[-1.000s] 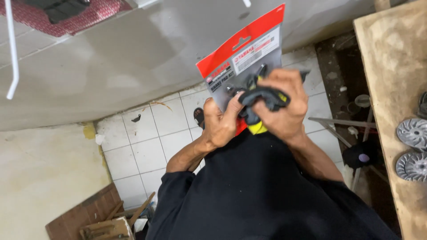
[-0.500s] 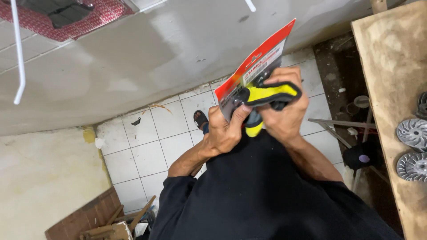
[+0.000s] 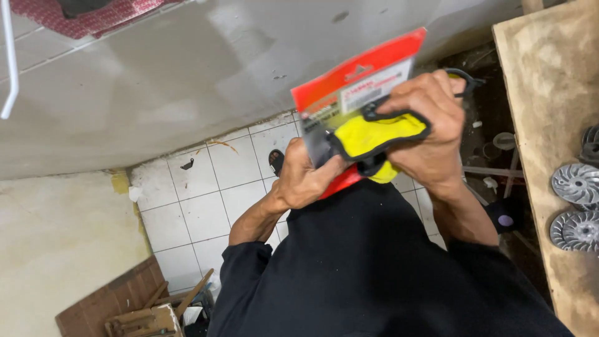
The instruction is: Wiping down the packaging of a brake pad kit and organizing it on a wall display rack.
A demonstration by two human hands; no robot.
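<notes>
The grey wall [image 3: 187, 81] fills the upper view, and below it the white tiled floor [image 3: 206, 200] runs under the person, whose black shirt [image 3: 374, 274] covers the lower middle. Along the right edge stands a wooden bench [image 3: 543, 125], where two ribbed metal discs [image 3: 577, 184] lie side by side, well apart from the hands, seemingly set aside. In the lower left corner sits some scrap wood [image 3: 143, 312].

Held up in front of the chest is a red and grey blister pack [image 3: 355, 87], tilted so its card faces the camera. The left hand [image 3: 306, 178] pinches its lower edge, fingers closed on the card, which looks like a way to steady it. The right hand [image 3: 430, 131] wraps over a yellow and black cutting tool [image 3: 374, 134], fingers curled tightly around its handles; the tool lies across the pack's lower part, touching it, apparently so that its working end can bite the packaging. Whether the blades are closed cannot be told, since the hand and the pack hide them
</notes>
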